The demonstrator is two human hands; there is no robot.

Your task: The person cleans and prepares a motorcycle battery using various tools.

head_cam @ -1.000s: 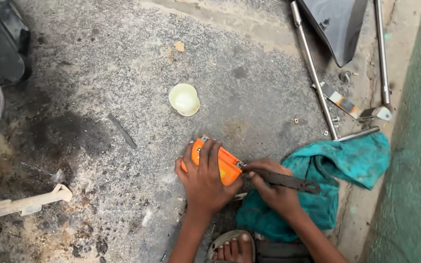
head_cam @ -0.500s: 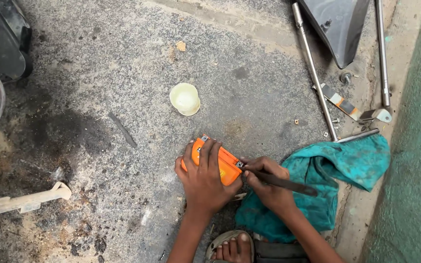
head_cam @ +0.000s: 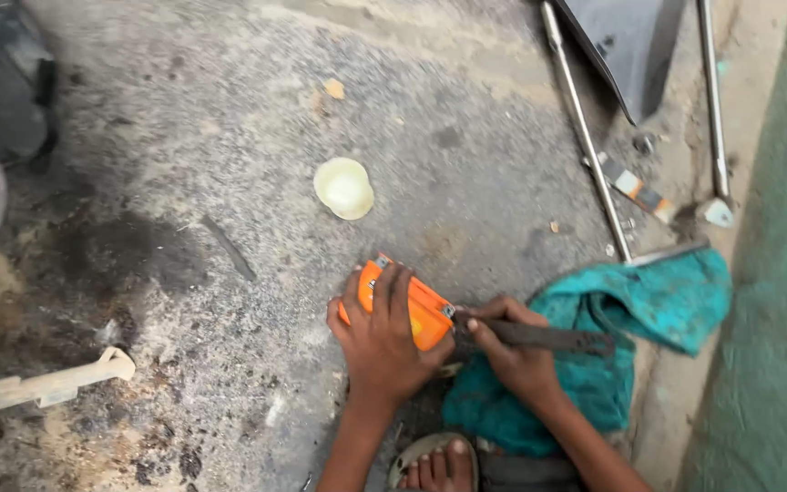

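The left hand [head_cam: 380,342] lies flat over a bright orange plastic part [head_cam: 403,305], fingers spread across its top and pinning it to the rough grey concrete floor [head_cam: 229,137] near the bottom middle of the scene. Just to its right, the right hand [head_cam: 512,351] is clenched around a dark, flat metal tool [head_cam: 539,337], whose tip meets the right end of the orange part while its handle points right. Under and beyond the right hand a crumpled teal cloth [head_cam: 658,305] spreads toward the green wall [head_cam: 776,273]. At the near edge a foot in a sandal [head_cam: 434,469] shows. Farther off, a pale round cup-like lid [head_cam: 343,189] lies on the floor, well apart from the hands. At the far right lie two long metal rods [head_cam: 585,137], and a pale plastic strip [head_cam: 47,383] lies at the near left.
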